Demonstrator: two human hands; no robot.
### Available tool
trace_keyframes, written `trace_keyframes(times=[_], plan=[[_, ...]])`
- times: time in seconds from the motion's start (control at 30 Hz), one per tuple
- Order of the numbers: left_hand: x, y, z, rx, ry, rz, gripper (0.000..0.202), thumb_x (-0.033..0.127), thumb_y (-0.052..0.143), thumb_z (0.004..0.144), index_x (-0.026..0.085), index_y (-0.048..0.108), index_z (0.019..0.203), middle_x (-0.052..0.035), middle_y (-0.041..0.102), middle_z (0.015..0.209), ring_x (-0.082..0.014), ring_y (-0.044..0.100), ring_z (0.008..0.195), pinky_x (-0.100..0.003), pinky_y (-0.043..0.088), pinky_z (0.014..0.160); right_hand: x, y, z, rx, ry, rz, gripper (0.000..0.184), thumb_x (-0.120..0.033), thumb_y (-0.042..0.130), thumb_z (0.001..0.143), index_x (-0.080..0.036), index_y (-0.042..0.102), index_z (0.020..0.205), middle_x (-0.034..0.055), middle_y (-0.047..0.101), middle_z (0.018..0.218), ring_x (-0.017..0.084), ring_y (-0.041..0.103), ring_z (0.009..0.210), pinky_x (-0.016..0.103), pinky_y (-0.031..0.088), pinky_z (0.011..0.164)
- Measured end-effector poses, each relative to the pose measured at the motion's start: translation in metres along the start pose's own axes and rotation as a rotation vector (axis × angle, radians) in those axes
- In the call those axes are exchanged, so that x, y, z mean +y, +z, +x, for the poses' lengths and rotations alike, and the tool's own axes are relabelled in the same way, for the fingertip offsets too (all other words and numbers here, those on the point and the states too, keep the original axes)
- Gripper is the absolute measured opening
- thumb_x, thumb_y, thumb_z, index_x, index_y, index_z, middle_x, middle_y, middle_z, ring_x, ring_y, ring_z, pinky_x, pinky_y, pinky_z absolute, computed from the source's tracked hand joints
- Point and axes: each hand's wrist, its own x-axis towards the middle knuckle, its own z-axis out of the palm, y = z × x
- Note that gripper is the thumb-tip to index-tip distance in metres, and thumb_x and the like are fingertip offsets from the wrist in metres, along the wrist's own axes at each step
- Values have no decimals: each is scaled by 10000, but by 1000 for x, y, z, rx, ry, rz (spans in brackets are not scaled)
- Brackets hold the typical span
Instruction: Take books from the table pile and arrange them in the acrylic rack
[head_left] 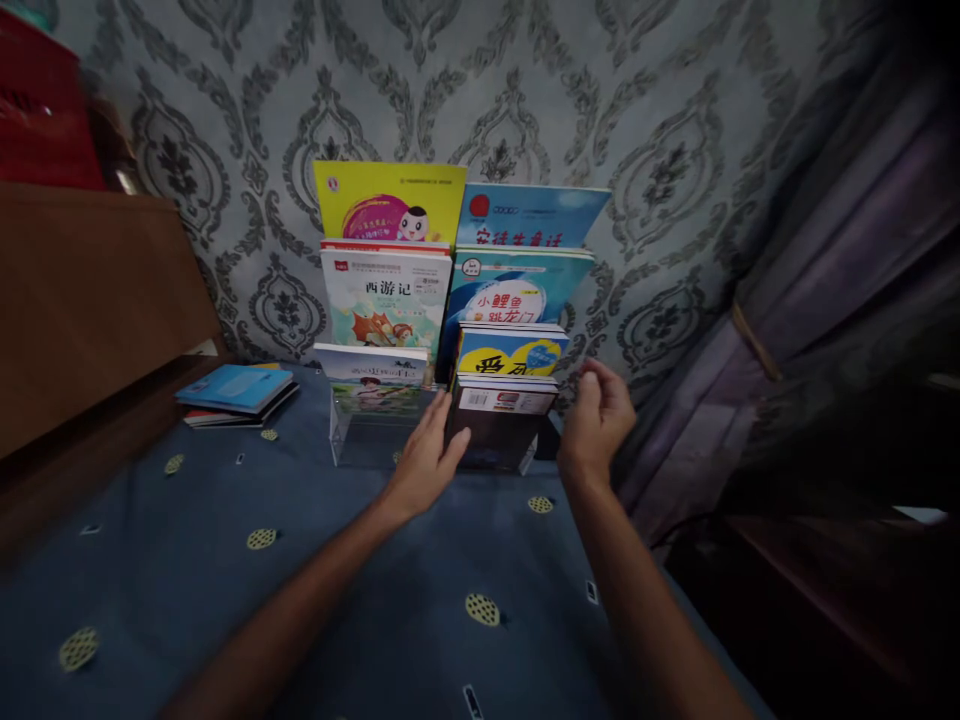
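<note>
A clear stepped rack point(337, 435) holds children's books upright in two columns. In its left column stand a yellow book point(442, 200), a white book point(345, 310) and a low book with a figure in a landscape point(382, 400). The right column has a pale blue book point(555, 215), a teal book point(555, 285), a blue and yellow book point(472, 350) and a dark book point(491, 440) at the front. My left hand point(430, 458), fingers stretched out, is at the dark book's left edge. Right of the rack, my right hand point(600, 420) is raised with curled fingers and nothing visible in them.
A small pile of books point(240, 390) lies left of the rack on the blue patterned cloth point(360, 610). A brown box-like piece point(90, 310) with a red item point(45, 100) on top borders the left. Patterned wallpaper point(517, 110) is behind; a tied curtain point(750, 370) hangs right.
</note>
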Motion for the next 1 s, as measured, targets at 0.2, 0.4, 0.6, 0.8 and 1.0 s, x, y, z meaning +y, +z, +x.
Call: trace_keyframes(times=[0.2,0.4,0.6,0.8,1.0], plan=[[-6,-87,-7,491,21,201,164,345,497,976,209,568,1035,-40,617,948,-167,613,876,-286,508,783,-72,6,-45,-358,-356,95,231,-269,483,966,-222,697,1039,65,710,984,218,669,957,413,530,895],[-49,-144,23,424,-43,90,310,396,552,922,206,496,1160,-74,584,1109,-204,588,1054,-306,527,826,-82,44,-80,-726,-261,56,259,-281,514,931,-236,658,1141,111,637,1244,244,635,1091,435,546,898],[-65,-151,54,211,-148,-15,194,351,485,922,200,532,810,1,518,732,-143,534,688,-196,458,526,-56,84,-81,-879,-29,34,336,-326,532,895,-216,646,1192,97,659,1113,202,659,818,421,569,803],[-75,-147,82,302,-208,27,197,259,496,917,191,515,733,35,461,613,-125,477,586,-205,398,527,-41,109,-80,-809,22,15,380,-345,535,885,-201,644,1220,98,645,1089,211,660,841,423,565,831],[-72,-141,79,376,-177,218,196,251,512,932,193,518,745,8,533,691,-163,548,738,-258,449,731,-38,110,-84,-849,38,-81,451,-324,545,841,-139,634,1243,143,598,1135,216,668,802,429,562,844]])
